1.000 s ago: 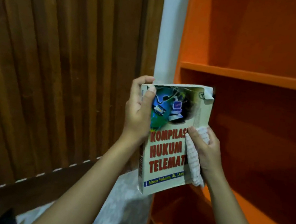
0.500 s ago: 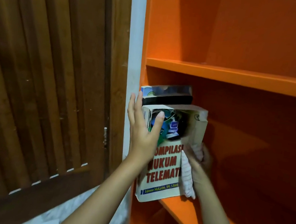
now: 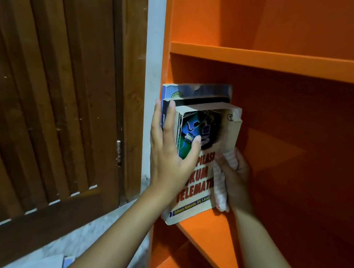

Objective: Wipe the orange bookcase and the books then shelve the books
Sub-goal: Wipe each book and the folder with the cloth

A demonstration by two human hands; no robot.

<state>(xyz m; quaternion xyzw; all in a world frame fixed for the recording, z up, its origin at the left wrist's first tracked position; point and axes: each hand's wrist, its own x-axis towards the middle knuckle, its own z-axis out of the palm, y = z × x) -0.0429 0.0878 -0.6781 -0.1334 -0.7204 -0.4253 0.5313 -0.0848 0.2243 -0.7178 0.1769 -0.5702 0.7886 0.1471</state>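
While right hand grips cloth, book seemingly touches shelved books.

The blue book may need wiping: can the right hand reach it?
Probably not: the cream book stands between the right hand, gripping the cloth, and the blue book, whose spine the left hand covers.

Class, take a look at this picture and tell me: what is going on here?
A person is shelving a worn paperback in the orange bookcase, next to two books standing at its left wall. The left hand presses flat on the paperback's spine and cover; the right hand, gripping a striped cloth, steadies its other edge. Its lower corner overhangs the front edge.
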